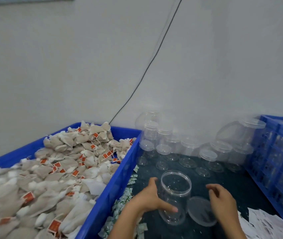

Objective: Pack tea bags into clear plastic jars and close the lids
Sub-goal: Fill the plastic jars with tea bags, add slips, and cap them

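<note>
An open clear plastic jar stands upright on the dark table top. My left hand grips its left side, with the thumb across its front. The jar's clear lid lies flat just right of the jar. My right hand hovers over the lid's right part, its fingers loosely curled and holding nothing. On the left, a blue bin is heaped with beige tea bags carrying orange tags.
Several closed empty clear jars stand at the back against the grey wall. A blue slotted crate borders the right side. Small green-white sachets lie along the bin's wall, and white paper slips lie at the lower right. A black cable hangs down the wall.
</note>
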`<state>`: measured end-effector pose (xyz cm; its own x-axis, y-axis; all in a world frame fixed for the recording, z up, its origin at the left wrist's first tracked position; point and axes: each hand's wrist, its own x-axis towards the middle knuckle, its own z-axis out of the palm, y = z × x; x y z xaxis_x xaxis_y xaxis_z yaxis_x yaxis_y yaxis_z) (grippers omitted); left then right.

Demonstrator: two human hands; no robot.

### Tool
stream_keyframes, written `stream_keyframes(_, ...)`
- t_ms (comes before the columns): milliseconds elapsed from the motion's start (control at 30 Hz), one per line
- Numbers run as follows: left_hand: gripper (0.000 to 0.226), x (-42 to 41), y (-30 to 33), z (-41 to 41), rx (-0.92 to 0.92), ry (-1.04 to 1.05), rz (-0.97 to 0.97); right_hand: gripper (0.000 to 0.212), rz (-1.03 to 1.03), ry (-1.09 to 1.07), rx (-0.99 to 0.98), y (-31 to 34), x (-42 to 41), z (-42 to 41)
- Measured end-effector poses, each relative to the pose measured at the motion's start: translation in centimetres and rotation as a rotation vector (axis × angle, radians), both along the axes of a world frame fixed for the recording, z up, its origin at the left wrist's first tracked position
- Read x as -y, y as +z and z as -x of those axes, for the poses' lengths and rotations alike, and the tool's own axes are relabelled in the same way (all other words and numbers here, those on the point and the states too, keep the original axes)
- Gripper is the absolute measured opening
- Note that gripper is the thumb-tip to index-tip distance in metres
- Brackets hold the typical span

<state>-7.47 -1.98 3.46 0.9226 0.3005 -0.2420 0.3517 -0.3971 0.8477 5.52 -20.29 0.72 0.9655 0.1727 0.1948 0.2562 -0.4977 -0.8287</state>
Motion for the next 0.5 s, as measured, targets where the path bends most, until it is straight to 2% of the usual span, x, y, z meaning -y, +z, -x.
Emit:
stream_keyframes(133,0.107,-0.1,6.1,1.5,0.091,-0.004,-0.085,0.023,-0.163,0.111,0.12,4.9,-1.9,1.8)
stream_keyframes(267,0.079,-1.1,11.9,0.8,0.26,0.092,-0.151,0.024,-0.294,0.318,0.206,10.5,-5.4,4.6)
stream_keyframes(367,0.059,-2.3,14.2,0.0,0.287,0.158,-0.206,0.027,-0.355,0.484,0.146,13.1,-8.6,6.6)
stream_keyframes(500,0.032,-5.6,13.2,1.2,0.182,0.148,-0.372,0.03,-0.32,0.598,-0.024,13.1,-13.1,8.6)
